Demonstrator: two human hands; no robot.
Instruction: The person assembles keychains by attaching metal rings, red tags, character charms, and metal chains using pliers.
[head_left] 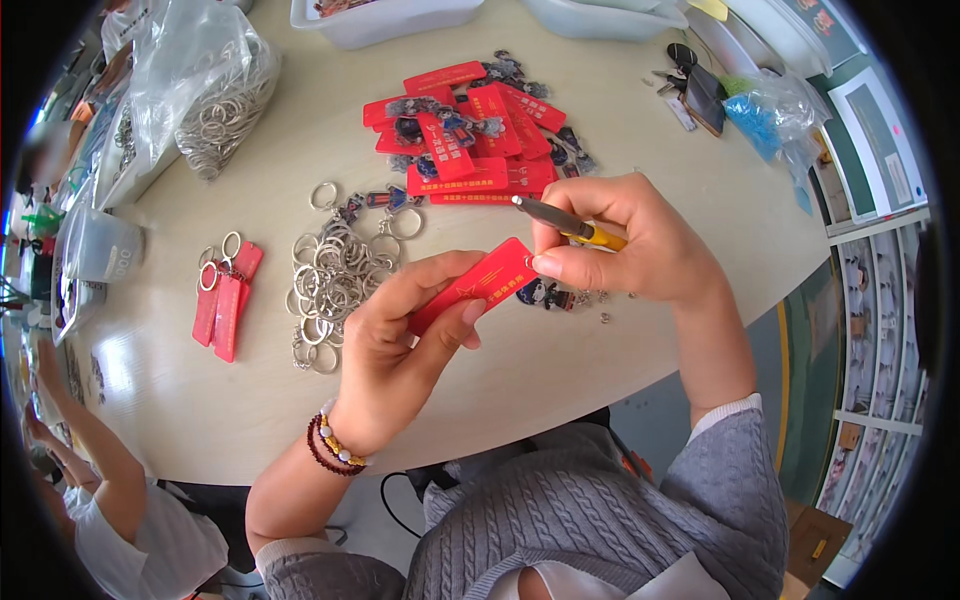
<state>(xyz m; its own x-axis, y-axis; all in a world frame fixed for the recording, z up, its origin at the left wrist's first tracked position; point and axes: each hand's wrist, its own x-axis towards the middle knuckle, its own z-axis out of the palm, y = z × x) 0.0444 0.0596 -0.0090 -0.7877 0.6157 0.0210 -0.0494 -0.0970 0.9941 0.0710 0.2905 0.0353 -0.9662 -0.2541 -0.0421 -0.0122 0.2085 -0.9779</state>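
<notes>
A pale round table (560, 360) carries several heaps. Far from the hands, at the middle, lies a pile of red tags (470, 140) mixed with small figure charms. Nearer and to the left sits a heap of metal rings (335, 275), and further left a small bunch of red tags with rings (225, 295) already on them. At the far left, a clear bag of rings (220, 95) slumps beside a clear plastic tub (100, 250). Two white trays (385, 20) stand at the far edge. At the far right lie a bag of blue bits (765, 115) and a dark set of keys (695, 90). A few tiny loose rings (600, 305) lie on the table just right of a figure charm (545, 293), directly under the hands. Nothing lies between the hands and the heaps.

The left hand (400, 330) pinches a red tag (475, 285) between thumb and fingers, holding it tilted above the table's near middle. The tag is a long rounded rectangle with yellow print. The right hand (625, 245) meets the tag's upper right end, thumb and forefinger pressed together at its corner, while its other fingers grip pliers (570, 223) with a yellow handle and a grey metal tip pointing left.

A beaded bracelet (335, 447) circles the left wrist. Another person's arm (95, 450) shows at the near left. Green and white papers (880, 140) lie on shelving at the right.
</notes>
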